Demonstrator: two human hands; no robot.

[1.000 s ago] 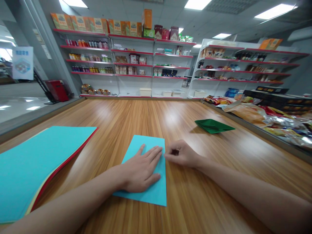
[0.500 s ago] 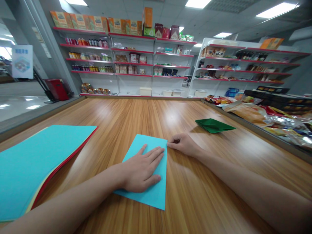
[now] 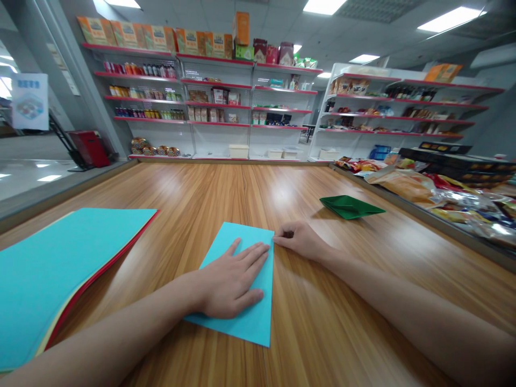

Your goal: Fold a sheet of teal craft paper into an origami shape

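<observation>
A light-blue sheet of paper [image 3: 255, 321], seemingly folded, lies on the wooden table in front of me. My left hand [image 3: 231, 282] rests flat across its middle, fingers stretched out and thumb apart, covering much of it. At the sheet's far right corner, my right hand [image 3: 300, 239] has thumb and forefinger pinched together on the edge, with the other fingers curled in. How much paper is between those fingertips is hard to see. Beyond the right hand sits a folded green paper shape [image 3: 351, 207].
To the left lies a stack of coloured paper [image 3: 76, 252], blue on top with cream and red beneath. Snack packets [image 3: 411, 185] and dark boxes [image 3: 455, 164] line the table's right side. Stocked shelves [image 3: 217, 105] stand behind the far edge.
The view has shifted slightly, so everything sits a little further left. Both hands and the blue sheet keep the same places relative to one another.
</observation>
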